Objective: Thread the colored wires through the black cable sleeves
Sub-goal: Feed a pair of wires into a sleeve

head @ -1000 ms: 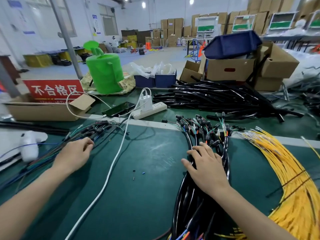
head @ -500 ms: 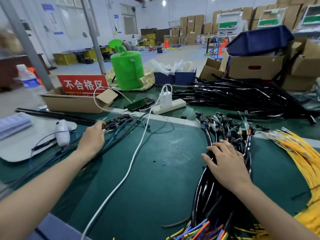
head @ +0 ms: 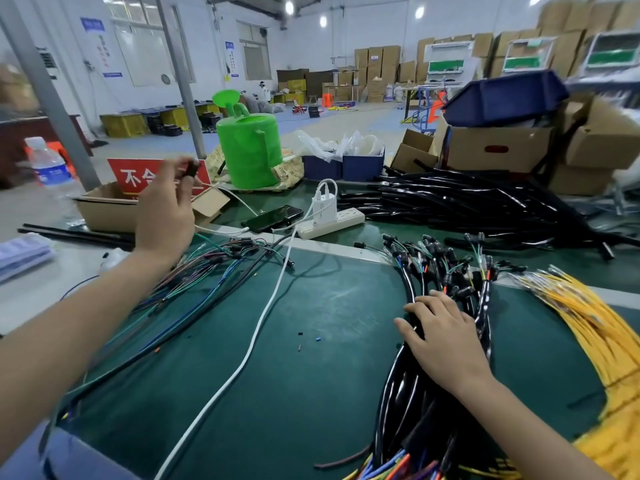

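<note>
Left hand [head: 166, 216] raised over the far left of the green mat [head: 329, 375], fingertips pinching a small black piece [head: 191, 168]; blurred, kind unclear. Colored wires [head: 214, 268] lie just below it. Right hand [head: 446, 341] flat, fingers straight, resting on the sleeved cable bundle [head: 405, 386] near right. Loose black sleeves [head: 467, 206] piled far right.
</note>
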Demonstrator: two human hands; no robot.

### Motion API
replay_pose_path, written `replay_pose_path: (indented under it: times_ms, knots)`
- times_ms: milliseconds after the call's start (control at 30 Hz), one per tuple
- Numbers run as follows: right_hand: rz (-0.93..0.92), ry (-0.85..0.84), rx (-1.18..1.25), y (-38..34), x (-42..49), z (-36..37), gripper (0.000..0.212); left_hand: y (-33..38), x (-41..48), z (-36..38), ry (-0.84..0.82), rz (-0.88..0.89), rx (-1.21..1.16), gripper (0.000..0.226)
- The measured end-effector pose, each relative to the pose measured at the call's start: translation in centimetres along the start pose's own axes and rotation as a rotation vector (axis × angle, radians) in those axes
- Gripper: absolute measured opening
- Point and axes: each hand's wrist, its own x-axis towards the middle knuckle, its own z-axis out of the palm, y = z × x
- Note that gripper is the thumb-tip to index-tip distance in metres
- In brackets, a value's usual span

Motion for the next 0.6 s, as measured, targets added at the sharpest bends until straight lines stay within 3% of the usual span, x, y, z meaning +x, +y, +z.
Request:
replay_pose_path:
  times_ms: [167, 267, 333, 467, 533, 600]
  knots:
    - [-0.040, 0.045, 0.072, -0.5, 0.3, -1.0, 0.048, 7.3, 4.1, -3.0, 0.061, 0.022, -0.331, 0.024]
    - [-0.041, 0.206, 0.283, -1.4, -0.2, -2.3, 0.042, 12.7, 6.1, -3.3, -0.043, -0.018, -0.458, 0.020]
    - [-0.037, 0.198, 0.553, -3.1, -0.5, -4.3, 0.033, 16.7, 6.3, -2.1, -0.179, -0.076, -0.554, 0.017]
    - [0.037, -0.312, 1.458, -5.8, 0.3, -9.0, 0.032, 23.2, 1.7, 1.4, -0.629, 0.040, -0.808, 0.015]
    - [0.101, -0.267, 1.703, -5.0, 0.7, -10.7, 0.013, 24.6, -2.0, 4.3, -0.787, 0.001, -0.804, 0.017]
    - [0.233, -0.146, 1.741, -3.5, 0.6, -11.6, 0.015, 25.0, -5.1, 6.7, -0.813, 0.012, -0.757, 0.020]
